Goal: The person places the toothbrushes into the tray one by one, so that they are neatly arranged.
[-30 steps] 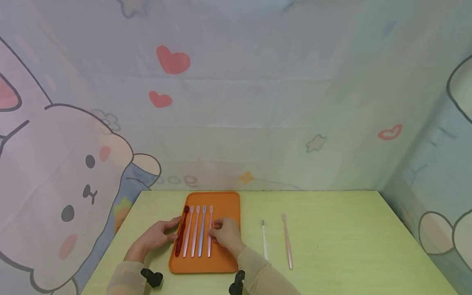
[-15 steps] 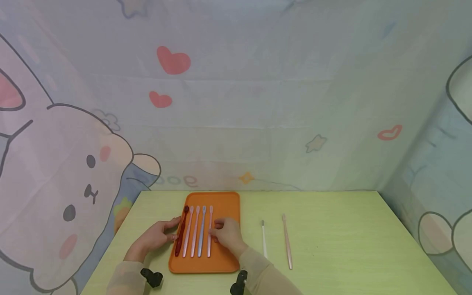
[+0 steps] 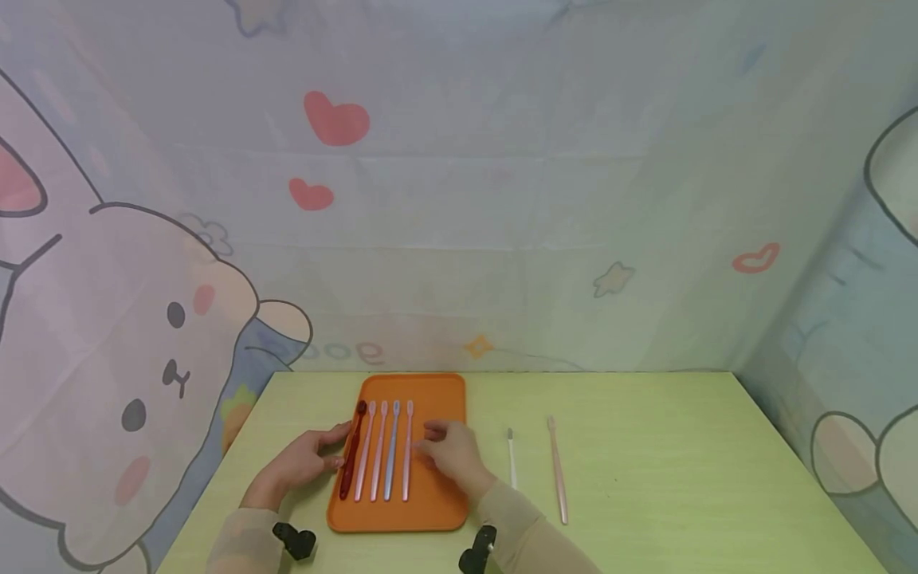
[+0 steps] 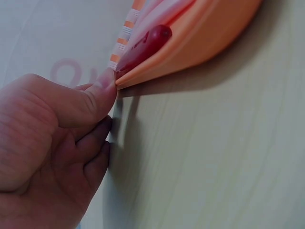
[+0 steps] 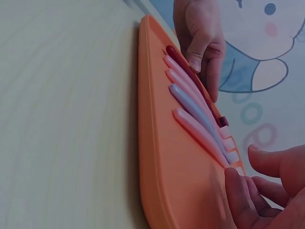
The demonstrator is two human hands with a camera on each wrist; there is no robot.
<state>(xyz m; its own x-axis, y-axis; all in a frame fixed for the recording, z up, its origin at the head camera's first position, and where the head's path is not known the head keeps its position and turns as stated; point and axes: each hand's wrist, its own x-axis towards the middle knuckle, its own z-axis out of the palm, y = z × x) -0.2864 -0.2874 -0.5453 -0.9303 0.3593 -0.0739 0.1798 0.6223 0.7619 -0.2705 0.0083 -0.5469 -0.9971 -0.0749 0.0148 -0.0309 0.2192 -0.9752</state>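
On the left of the table lies an orange tray with several toothbrushes in a row, heads toward the wall. Leftmost is a dark red toothbrush, then two pink ones, a blue toothbrush and a pink toothbrush. My left hand pinches the tray's left rim, thumb beside the dark red handle. My right hand hovers over the tray's right half, just right of the last pink toothbrush. In the right wrist view its thumb and fingers are apart and hold nothing.
Right of the tray, a white toothbrush and a pale pink toothbrush lie on the light green table. The right sleeve partly covers the white one's handle end. A printed cloth wall stands behind the table.
My right hand has let go of the rightmost pink toothbrush and moved slightly right. The toothbrush stays in the row. My left hand keeps its place on the rim.
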